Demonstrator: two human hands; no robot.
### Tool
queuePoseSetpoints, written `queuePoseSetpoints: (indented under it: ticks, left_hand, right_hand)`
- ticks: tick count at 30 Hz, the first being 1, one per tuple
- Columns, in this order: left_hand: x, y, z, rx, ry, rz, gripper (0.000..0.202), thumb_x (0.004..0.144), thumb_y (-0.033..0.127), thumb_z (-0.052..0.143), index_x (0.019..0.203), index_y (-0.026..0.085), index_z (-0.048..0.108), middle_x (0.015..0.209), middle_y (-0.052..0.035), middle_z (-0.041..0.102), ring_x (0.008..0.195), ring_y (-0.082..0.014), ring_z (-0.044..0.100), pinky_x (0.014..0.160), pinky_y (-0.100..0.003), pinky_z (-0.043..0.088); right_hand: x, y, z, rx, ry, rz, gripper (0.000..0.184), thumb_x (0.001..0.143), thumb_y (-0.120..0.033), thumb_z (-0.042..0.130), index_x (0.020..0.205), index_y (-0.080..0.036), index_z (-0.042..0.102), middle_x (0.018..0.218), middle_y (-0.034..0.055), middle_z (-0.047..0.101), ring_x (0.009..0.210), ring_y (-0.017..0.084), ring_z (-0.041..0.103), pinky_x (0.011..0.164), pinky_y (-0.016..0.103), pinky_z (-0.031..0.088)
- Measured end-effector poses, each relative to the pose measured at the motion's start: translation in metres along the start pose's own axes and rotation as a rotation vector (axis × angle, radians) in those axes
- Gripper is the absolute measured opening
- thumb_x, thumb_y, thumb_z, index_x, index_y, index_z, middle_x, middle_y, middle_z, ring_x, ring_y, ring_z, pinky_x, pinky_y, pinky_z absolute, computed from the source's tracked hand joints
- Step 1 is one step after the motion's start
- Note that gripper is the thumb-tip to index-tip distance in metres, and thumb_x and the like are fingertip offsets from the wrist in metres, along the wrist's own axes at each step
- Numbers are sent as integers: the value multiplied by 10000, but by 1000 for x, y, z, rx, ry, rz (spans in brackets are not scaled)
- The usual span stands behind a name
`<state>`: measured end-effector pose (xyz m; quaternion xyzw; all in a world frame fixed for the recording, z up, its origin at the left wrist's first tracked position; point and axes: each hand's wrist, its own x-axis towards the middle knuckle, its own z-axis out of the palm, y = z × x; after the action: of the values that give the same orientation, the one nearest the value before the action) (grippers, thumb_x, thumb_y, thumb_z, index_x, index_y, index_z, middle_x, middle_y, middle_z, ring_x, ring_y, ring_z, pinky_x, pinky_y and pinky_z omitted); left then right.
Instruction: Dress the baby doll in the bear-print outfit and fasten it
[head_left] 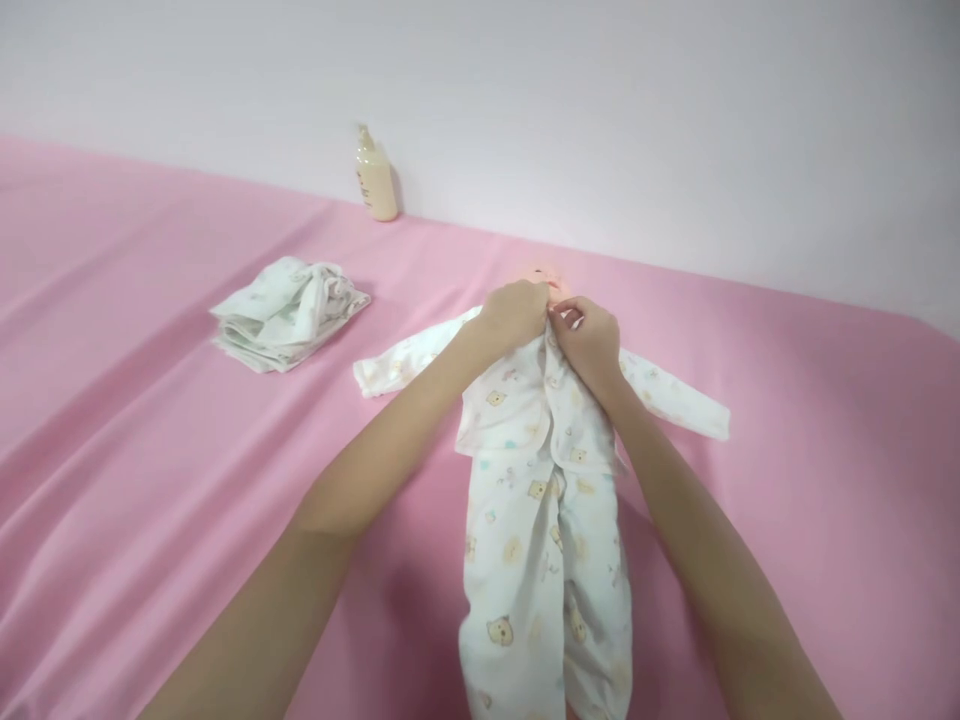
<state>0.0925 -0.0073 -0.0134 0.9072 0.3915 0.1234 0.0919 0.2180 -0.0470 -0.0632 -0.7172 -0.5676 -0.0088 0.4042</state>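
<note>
A baby doll (pixel 541 277) lies on its back on the pink sheet (pixel 150 440), dressed in a white bear-print jacket (pixel 517 400) and matching trousers (pixel 547 570). Only a bit of its head shows beyond my hands. My left hand (pixel 514 312) is closed on the left side of the jacket's collar. My right hand (pixel 589 340) pinches the right side of the collar just under the doll's chin. The two hands nearly touch. The jacket's sleeves stretch out to both sides.
A folded pile of white printed baby clothes (pixel 289 312) lies on the sheet to the left. A cream-coloured bottle (pixel 375 177) stands against the white wall at the back.
</note>
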Motion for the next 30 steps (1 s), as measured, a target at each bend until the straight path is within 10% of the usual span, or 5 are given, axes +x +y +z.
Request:
queuePoseSetpoints:
  ticks: [15,30]
  left_hand:
    - [15,-8,14,34,173,91,211,816,207,414,789,152,616,888,-71,623,749,-177,572,606,-267,386]
    - [3,18,7,291,215,48,248,852,151,377,949,96,598,870,-131,619,819,-232,620,589,-276,390]
  right_hand:
    - [2,5,1,87,-34,33,105,760,-284,538,790,-201,595,682,3,612,614,161,525,624,282,377]
    - [-6,-7,-5,-78,-76,124,204,822,-240,367,889,-187,553,786,75,652,764,243,584,672,347,414]
